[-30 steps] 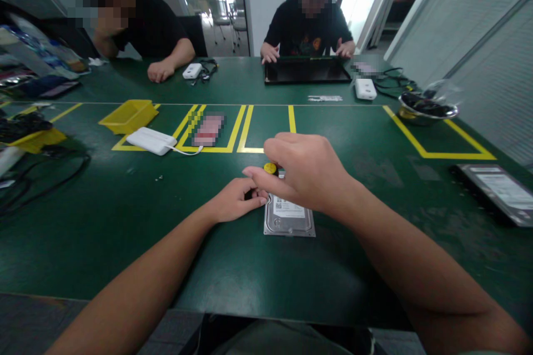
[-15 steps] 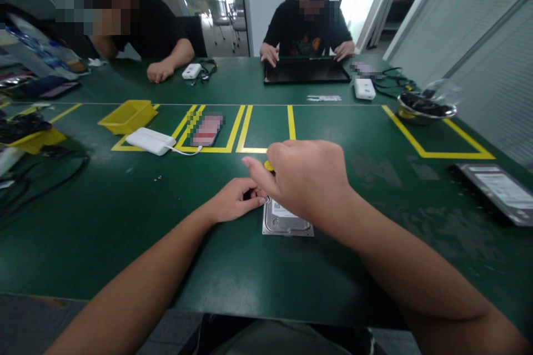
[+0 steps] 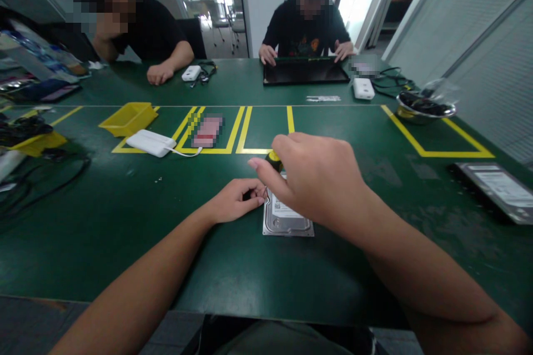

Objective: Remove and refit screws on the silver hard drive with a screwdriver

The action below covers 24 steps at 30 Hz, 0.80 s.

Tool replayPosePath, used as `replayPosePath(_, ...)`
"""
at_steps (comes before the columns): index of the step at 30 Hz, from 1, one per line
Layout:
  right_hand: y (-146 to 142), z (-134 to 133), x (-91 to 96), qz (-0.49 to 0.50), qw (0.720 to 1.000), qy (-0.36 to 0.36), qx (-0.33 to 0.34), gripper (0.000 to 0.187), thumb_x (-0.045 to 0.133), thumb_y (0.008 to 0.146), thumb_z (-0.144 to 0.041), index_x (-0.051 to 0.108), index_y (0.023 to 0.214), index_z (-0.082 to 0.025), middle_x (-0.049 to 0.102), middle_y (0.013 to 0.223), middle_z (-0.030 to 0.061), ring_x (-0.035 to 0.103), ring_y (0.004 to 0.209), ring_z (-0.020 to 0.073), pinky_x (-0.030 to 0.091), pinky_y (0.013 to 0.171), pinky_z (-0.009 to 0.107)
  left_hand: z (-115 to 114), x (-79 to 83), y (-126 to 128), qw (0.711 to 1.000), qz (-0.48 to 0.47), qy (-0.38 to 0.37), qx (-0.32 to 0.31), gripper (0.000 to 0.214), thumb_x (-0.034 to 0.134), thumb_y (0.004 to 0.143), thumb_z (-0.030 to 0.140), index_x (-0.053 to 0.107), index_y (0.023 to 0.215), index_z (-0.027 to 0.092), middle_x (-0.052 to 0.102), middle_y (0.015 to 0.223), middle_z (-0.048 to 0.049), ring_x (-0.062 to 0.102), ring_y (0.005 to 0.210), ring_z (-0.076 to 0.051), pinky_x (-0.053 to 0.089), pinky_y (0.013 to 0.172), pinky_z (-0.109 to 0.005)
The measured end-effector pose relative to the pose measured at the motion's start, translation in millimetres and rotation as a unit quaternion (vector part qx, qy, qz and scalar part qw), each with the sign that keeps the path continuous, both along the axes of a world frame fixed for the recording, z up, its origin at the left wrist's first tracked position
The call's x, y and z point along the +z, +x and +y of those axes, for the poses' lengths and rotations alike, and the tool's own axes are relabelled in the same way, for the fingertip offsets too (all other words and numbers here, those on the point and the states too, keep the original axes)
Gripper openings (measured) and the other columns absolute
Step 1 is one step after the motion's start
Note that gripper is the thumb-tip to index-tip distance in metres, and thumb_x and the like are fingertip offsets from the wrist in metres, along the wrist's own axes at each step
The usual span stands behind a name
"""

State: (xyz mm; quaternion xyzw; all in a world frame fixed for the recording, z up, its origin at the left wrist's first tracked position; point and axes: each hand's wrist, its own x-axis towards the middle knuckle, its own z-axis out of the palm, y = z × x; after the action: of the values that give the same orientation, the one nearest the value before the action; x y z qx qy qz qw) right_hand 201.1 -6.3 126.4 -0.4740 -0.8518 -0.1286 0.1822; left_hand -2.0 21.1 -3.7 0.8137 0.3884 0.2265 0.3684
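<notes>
A silver hard drive (image 3: pixel 287 225) with a white label lies flat on the green table in front of me; its far right part is hidden by my right hand. My right hand (image 3: pixel 318 175) is closed around the black and yellow handle of a screwdriver (image 3: pixel 273 161), held above the drive. The screwdriver's tip is hard to make out. At the drive's left edge, my left hand (image 3: pixel 237 199) rests with curled fingers, thumb and fingertips gripping that edge.
A second hard drive (image 3: pixel 502 191) lies at the right. Left of centre are a white power bank (image 3: pixel 150 143), cabled to a phone (image 3: pixel 208 130), and a yellow bin (image 3: pixel 129 119). A metal bowl (image 3: pixel 425 113) stands far right. Two people sit opposite, one holding a dark panel (image 3: pixel 306 73).
My right hand has shifted slightly right and up and has turned, so more of the screwdriver's handle shows. My left hand and the hard drive have stayed in place.
</notes>
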Motion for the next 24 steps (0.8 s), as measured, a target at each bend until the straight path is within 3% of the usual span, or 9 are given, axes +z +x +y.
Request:
replayPosePath(4,16.1,-1.3,16.7,0.01,0.997,0.044,-0.056,0.044,0.041,0.097,-0.053,0.06,0.082,-0.016,0.061,0.074,0.0053,0.055,0.064,0.0159,0.019,0.053,0.027,0.0,1.1,-0.3,1.0,-0.01,-0.029,-0.004,0.011,0.057,0.089,0.025,0.063,0.092,0.016,0.062,0.08,-0.0003,0.054,0.071,-0.013,0.044,0.068,-0.027)
replayPosePath(8,30.0,-4.5,26.1,0.022,0.993,0.087,-0.076,0.043,0.042,0.097,-0.053,0.06,0.085,-0.016,0.06,0.073,0.0044,0.055,0.063,0.0162,0.027,0.055,0.026,-0.6,2.6,0.0,0.999,-0.011,-0.044,0.0,0.012,0.058,0.089,0.023,0.064,0.095,0.015,0.063,0.081,-0.0003,0.053,0.071,-0.012,0.042,0.067,-0.026)
replayPosePath(13,40.5,-18.5,31.9,0.027,0.984,0.146,-0.097,0.038,0.046,0.098,-0.05,0.064,0.105,-0.018,0.062,0.068,0.0019,0.059,0.06,0.018,0.032,0.057,0.028,-0.1,0.4,-1.5,0.999,-0.018,-0.044,-0.007,0.012,0.058,0.088,0.022,0.063,0.097,0.015,0.062,0.083,-0.0006,0.055,0.074,-0.013,0.043,0.069,-0.027)
replayPosePath(18,50.7,-37.4,42.6,0.065,0.983,0.155,-0.072,0.031,0.05,0.099,-0.041,0.062,0.121,-0.023,0.07,0.085,0.0024,0.067,0.07,0.0205,0.038,0.062,0.031,0.2,-2.0,-2.8,0.997,-0.04,-0.049,-0.034,0.017,0.062,0.086,0.024,0.061,0.102,0.016,0.064,0.087,-0.0021,0.057,0.078,-0.014,0.046,0.073,-0.029)
replayPosePath(24,68.1,-45.5,42.1,0.112,0.984,0.136,-0.041,0.027,0.059,0.094,-0.032,0.066,0.119,-0.024,0.073,0.095,0.0012,0.069,0.074,0.0168,0.047,0.066,0.029,-0.6,-3.0,-2.9,0.999,-0.024,-0.037,-0.029,0.019,0.062,0.086,0.027,0.061,0.101,0.016,0.062,0.086,-0.0019,0.056,0.078,-0.014,0.046,0.072,-0.029)
